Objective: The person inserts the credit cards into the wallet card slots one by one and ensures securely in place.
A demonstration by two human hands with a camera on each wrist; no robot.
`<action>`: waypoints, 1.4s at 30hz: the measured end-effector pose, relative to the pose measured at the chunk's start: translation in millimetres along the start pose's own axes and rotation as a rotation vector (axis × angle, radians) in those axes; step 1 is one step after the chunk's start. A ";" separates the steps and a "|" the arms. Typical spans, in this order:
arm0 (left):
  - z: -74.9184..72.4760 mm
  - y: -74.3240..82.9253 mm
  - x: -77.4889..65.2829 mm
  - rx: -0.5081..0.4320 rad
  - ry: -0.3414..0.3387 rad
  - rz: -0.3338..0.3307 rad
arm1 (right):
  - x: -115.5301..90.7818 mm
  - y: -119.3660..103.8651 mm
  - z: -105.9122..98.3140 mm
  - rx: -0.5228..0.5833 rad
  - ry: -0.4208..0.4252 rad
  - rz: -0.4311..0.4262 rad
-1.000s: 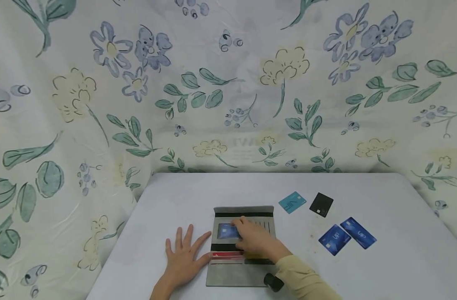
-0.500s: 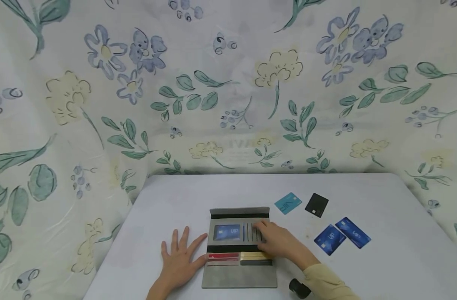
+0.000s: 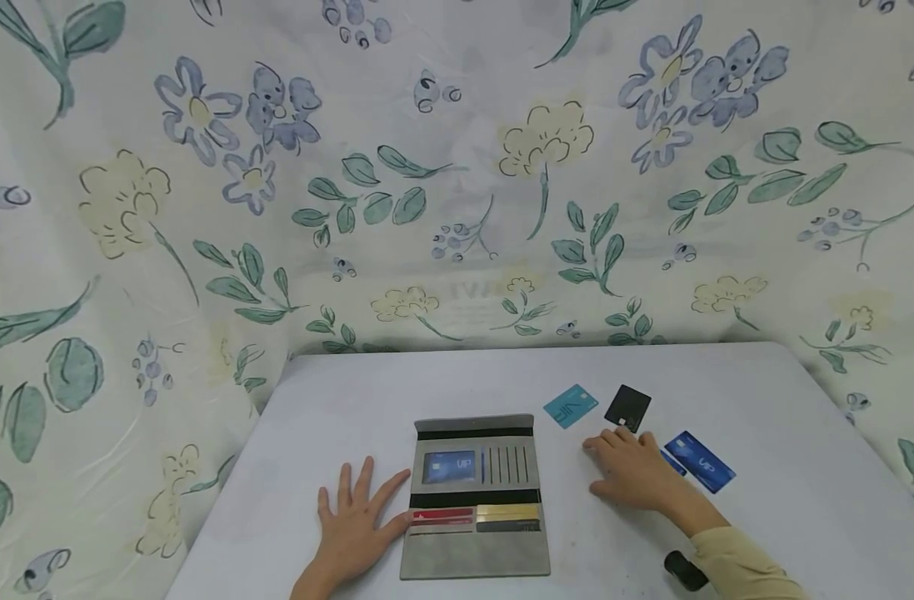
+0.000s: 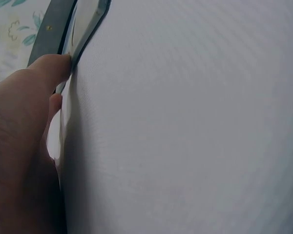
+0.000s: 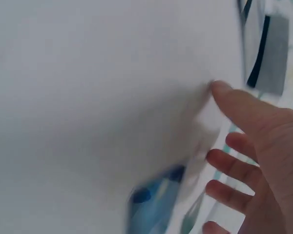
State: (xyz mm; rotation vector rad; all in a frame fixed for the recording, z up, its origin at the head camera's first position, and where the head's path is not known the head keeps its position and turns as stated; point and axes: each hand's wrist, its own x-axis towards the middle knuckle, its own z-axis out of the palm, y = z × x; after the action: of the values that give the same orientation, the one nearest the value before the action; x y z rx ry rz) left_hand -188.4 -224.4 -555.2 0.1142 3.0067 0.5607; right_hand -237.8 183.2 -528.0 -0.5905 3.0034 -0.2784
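An unfolded grey card wallet lies on the white table. A blue VIP card shows in its upper window; red cards and a gold card sit in its lower slots. With fingers spread, my left hand rests on the table, its thumb at the wallet's left edge. To the right, my right hand is over loose cards, fingers apart and nothing between them in the right wrist view. It mostly hides one blue card, and its fingertips are right at the black card.
A teal card lies behind the right hand, left of the black card. Another blue VIP card lies just right of the hand. A floral curtain hangs behind the table. A black wrist device sits at the right sleeve.
My right hand has left the wallet's upper panel and moved right to the loose cards. The blue card in the window is now uncovered. My left hand has stayed beside the wallet.
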 end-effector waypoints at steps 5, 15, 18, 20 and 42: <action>-2.1 -0.2 -1.4 -0.009 0.005 0.007 | -16.6 41.4 -4.7 0.009 0.051 0.024; -1.5 1.5 -2.4 -0.016 0.008 0.009 | -39.1 100.2 -17.7 0.082 0.021 0.212; -0.7 1.5 -2.2 -0.008 0.014 0.014 | -48.6 112.7 -17.2 0.130 0.003 0.278; -0.5 1.8 -2.3 -0.009 0.017 0.018 | -55.2 118.8 -16.1 0.170 -0.006 0.329; -2.2 3.5 -2.4 -0.003 0.003 0.002 | -79.3 147.4 -18.1 0.279 -0.023 0.501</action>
State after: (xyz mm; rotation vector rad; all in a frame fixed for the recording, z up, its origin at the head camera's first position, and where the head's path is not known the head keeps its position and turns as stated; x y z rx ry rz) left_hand -186.1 -222.2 -551.7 0.1159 3.0093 0.5665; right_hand -220.6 350.5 -535.7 0.1808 2.8838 -0.6250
